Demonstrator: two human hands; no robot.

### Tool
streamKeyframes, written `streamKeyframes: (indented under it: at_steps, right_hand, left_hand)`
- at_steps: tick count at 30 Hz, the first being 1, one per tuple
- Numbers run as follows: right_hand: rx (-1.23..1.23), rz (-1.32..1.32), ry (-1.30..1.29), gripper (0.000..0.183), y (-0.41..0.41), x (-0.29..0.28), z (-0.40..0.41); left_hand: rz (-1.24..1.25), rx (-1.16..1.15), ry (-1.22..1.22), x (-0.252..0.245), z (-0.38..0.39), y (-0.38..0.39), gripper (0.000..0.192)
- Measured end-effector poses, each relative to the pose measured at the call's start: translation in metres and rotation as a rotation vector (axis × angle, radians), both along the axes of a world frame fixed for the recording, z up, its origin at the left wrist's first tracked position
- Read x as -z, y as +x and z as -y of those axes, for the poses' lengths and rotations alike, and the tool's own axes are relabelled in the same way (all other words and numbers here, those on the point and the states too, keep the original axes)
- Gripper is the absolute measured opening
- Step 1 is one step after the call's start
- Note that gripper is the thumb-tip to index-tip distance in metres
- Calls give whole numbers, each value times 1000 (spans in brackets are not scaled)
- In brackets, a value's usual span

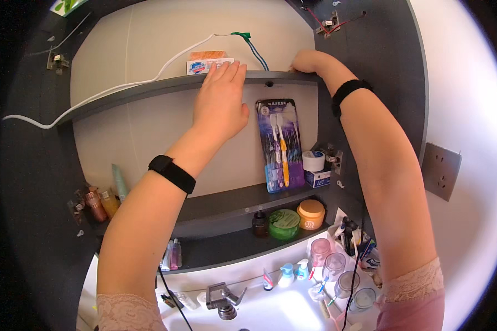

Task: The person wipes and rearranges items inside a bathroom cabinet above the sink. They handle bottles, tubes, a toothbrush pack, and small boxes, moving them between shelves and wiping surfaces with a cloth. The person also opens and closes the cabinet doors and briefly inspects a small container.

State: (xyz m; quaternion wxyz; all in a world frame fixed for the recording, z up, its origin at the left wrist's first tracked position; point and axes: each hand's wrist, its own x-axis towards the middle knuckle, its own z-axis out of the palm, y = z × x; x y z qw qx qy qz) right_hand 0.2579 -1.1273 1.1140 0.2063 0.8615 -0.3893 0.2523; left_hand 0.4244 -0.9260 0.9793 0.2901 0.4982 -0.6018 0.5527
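My left hand (221,99) reaches up with its fingers stretched out. Their tips overlap a boxed bar of soap (196,67) on the upper shelf (157,85) of a dark cabinet; whether they press on it is unclear. An orange package (208,54) sits just behind the box. My right hand (308,62) is bent over the right end of that shelf, its fingers hidden. Below, a toothbrush multipack (280,145) leans upright against the back panel. Beside it, a white jar (313,161) is stacked on a small blue-and-white box (318,178).
A white cable (120,86) joined to blue wires (256,53) crosses the upper shelf. Lower down stand a green tub (284,224), an orange jar (311,214) and cosmetic bottles (95,205). Several cups surround the sink beneath, near a faucet (225,300).
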Motion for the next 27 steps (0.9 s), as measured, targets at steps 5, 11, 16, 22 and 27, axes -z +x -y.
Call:
streamKeyframes:
  at_steps: [5, 11, 16, 22, 27]
  right_hand:
    - [-165, 271, 231, 35, 9, 6, -28]
    - [-214, 247, 191, 36, -1, 9, 12]
    - [154, -61, -24, 39, -1, 0, 48]
    - [132, -158, -52, 40, -9, 0, 17]
    - [-37, -59, 22, 38, -14, 5, -27]
  left_hand:
    - [-6, -6, 3, -1, -3, -1, 73]
    - [-17, 16, 4, -1, -2, 1, 73]
    - [-22, 32, -14, 0, 0, 2, 74]
    - [-36, 41, -27, 1, 1, 0, 74]
    - [-62, 37, -35, 3, 4, -2, 75]
